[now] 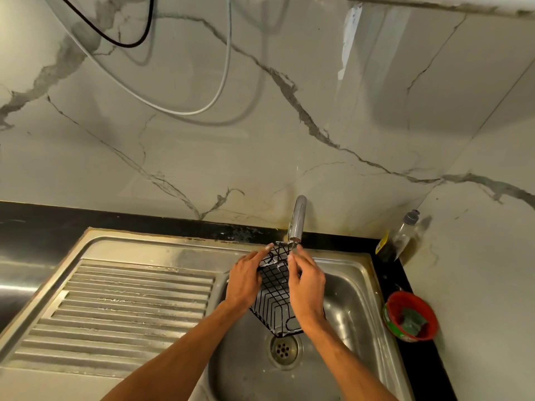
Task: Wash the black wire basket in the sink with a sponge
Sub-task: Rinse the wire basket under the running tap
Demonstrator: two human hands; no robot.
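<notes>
The black wire basket [275, 287] is held tilted over the steel sink bowl [347, 314], its upper end under the chrome tap [298, 218] and its lower end near the drain [283, 349]. White foam clings to some of its wires. My left hand [245, 280] grips its left side, fingers reaching toward the top. My right hand [307, 280] holds its right side, thumb and fingers pinching the rim just below the spout. A green sponge [411, 319] lies in a red bowl [417, 299] on the black counter to the right, in neither hand.
A ribbed steel draining board [124, 308] lies left of the bowl. A clear soap bottle [404, 234] with a grey cap stands in the back right corner. Marble-patterned wall tiles rise behind, with a white hose [220, 91] and a black cable [124, 43] hanging.
</notes>
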